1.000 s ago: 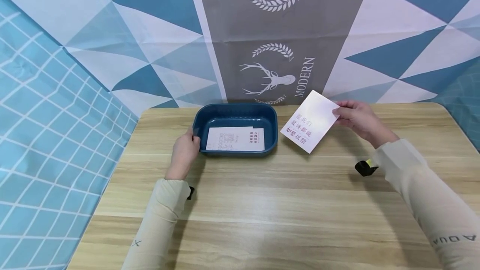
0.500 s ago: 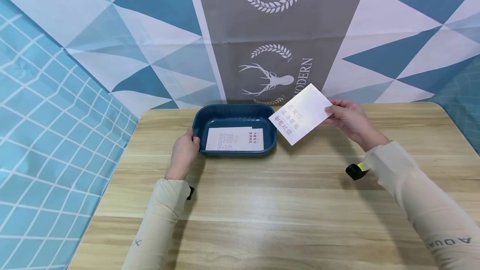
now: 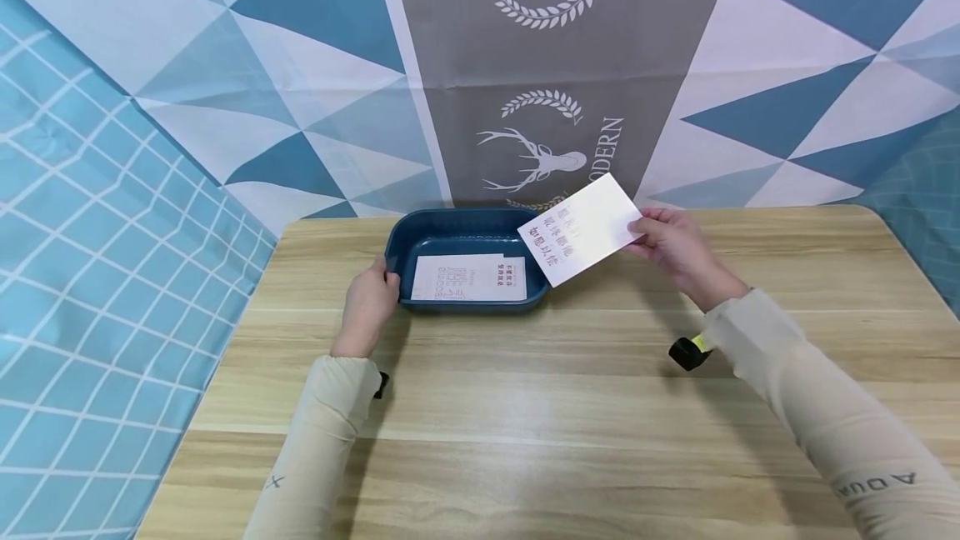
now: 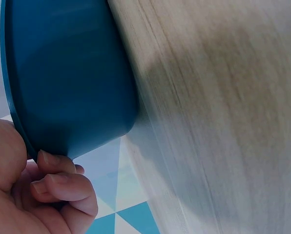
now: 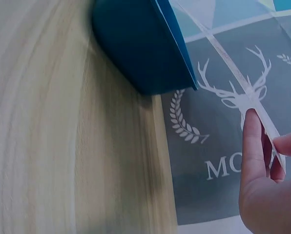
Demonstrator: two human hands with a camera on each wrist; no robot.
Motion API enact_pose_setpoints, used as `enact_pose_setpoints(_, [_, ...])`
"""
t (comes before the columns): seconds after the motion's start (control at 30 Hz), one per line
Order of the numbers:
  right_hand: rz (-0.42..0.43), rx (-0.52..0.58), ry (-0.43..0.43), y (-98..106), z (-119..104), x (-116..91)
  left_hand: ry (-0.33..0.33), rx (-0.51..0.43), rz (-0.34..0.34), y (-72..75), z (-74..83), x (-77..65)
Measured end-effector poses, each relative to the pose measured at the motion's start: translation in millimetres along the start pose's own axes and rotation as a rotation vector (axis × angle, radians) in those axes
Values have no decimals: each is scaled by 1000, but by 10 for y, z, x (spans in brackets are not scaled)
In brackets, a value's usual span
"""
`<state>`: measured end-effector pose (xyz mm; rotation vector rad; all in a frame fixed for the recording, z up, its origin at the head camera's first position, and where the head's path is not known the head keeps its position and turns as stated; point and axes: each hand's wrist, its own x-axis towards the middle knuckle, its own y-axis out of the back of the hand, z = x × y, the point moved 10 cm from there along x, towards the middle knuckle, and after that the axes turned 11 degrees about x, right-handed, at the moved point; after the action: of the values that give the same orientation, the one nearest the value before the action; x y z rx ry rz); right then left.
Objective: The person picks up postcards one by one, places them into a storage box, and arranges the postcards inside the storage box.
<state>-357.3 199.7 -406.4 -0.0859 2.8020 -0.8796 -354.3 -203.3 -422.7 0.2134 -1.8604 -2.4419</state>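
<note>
A dark blue plastic basin (image 3: 468,222) stands at the back of the table, with white printed cards (image 3: 457,277) lying flat inside. My left hand (image 3: 366,307) grips its left rim; in the left wrist view the thumb and curled fingers (image 4: 70,187) pinch that edge. Between thumb and fingers of my right hand (image 3: 682,252) is a white card (image 3: 585,227) with lines of printed characters, tilted and held by its right corner. It overlaps the basin's right rim in the head view. Edge-on, the card (image 5: 233,68) appears above the basin (image 5: 140,44) in the right wrist view.
The wooden table (image 3: 510,407) runs back to a patterned cloth (image 3: 525,40) with a deer print. A blue checked cloth (image 3: 90,273) hangs along the left side. A black strap end (image 3: 688,352) dangles under the right wrist.
My right hand has moved left with the card, from beside the basin to over its right rim. The left hand and the basin have stayed in place.
</note>
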Motion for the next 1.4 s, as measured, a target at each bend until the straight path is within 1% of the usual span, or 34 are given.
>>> enact_pose_setpoints(0.43, [59, -33, -48, -186, 150, -38, 7, -10, -13, -9, -8, -2])
enact_pose_setpoints(0.6, [77, -51, -75, -248, 256, -35, 4, -11, -12, -12, -5, -3])
enact_pose_setpoints(0.77, [58, -33, -90, -363, 372, -36, -3, -12, -6, -4, 1, -3])
enact_pose_setpoints(0.9, [69, -13, -128, -459, 497, -41, -11, -7, -1, 9, 10, -1])
enact_pose_setpoints(1.1, [126, 17, -192, -550, 695, -22, -10, -4, -6, 6, 13, -1])
enact_pose_setpoints(1.23, [164, 2, -224, -592, 807, -13, -14, -9, 4, 5, 15, -1])
enact_pose_setpoints(1.33, [172, -9, -230, -646, 860, -7, -17, -11, 8, 6, 17, -7])
enact_pose_setpoints(1.4, [177, -6, -226, -677, 880, -4, -18, -12, 0, 1, 27, -7])
